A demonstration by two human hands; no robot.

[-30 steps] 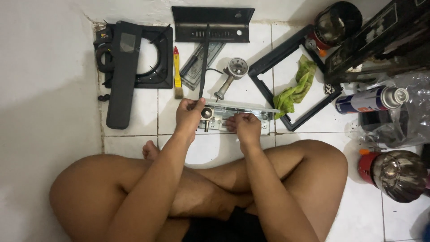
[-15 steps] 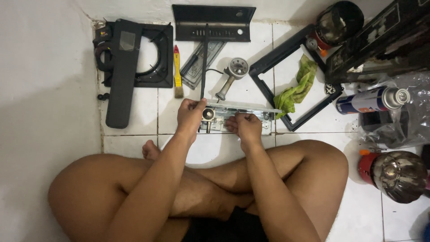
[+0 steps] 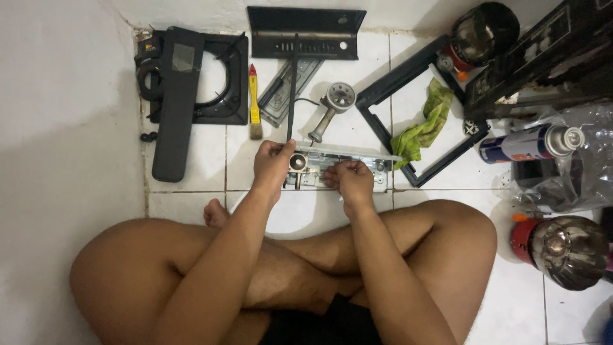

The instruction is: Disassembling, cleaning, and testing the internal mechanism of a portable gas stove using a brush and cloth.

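I sit cross-legged on a white tiled floor. A long grey metal valve assembly [image 3: 377, 161] lies across the tiles in front of my legs. My left hand [image 3: 272, 163] grips its left end beside a round fitting [image 3: 297, 162]. My right hand [image 3: 348, 180] rests on its middle, fingers curled onto small parts that are hidden beneath them. A thin black rod [image 3: 292, 89] runs from the assembly's left end away from me.
A black stove top plate with a round hole [image 3: 220, 76] and a black panel [image 3: 175, 102] lie far left. A yellow-handled brush [image 3: 254, 99], burner piece [image 3: 332, 105], black bracket [image 3: 306, 32], black frame [image 3: 408, 83], green rag [image 3: 424, 124], spray can [image 3: 530, 144] and shiny round canisters [image 3: 565, 252] surround it.
My hands shift only slightly on the metal assembly; the rest stays where it was.
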